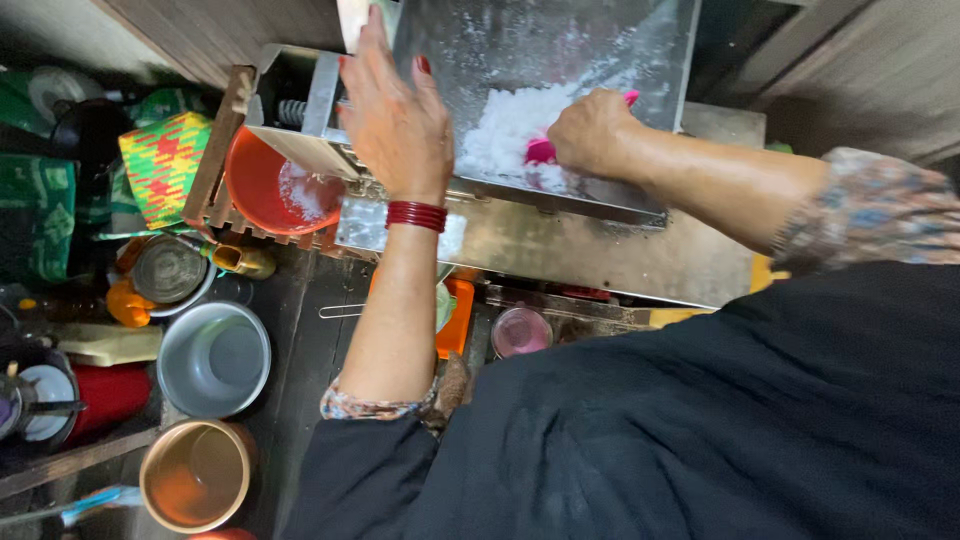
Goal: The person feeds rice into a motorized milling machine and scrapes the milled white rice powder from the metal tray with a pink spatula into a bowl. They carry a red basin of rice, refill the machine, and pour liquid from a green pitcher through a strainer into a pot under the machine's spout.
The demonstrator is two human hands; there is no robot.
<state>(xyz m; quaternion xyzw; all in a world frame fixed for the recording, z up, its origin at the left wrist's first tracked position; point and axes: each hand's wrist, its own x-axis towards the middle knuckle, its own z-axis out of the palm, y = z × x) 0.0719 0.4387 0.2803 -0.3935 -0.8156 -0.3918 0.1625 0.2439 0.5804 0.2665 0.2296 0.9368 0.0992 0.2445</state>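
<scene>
Right hand (592, 130): grip pressed shut on a pink scoop (541, 150), buried in a white flaky heap (508, 128) in the steel tray (560, 45). Left hand (395, 120): fingers spread, flat, holding nothing, over the tray's left edge. Just left and below, a red bowl (262, 180) holds a small white patch. By the look of it, early going: most of the heap sits in the tray, little in the bowl. Grey pot (213, 358) and copper cup (193, 474) sit lower left.

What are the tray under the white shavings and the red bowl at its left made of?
Tray: looks like bare sheet metal, grey with a dull scratched sheen. Red bowl: probably plastic, with even, glossy orange-red colour. Neither is certain from this view.
</scene>
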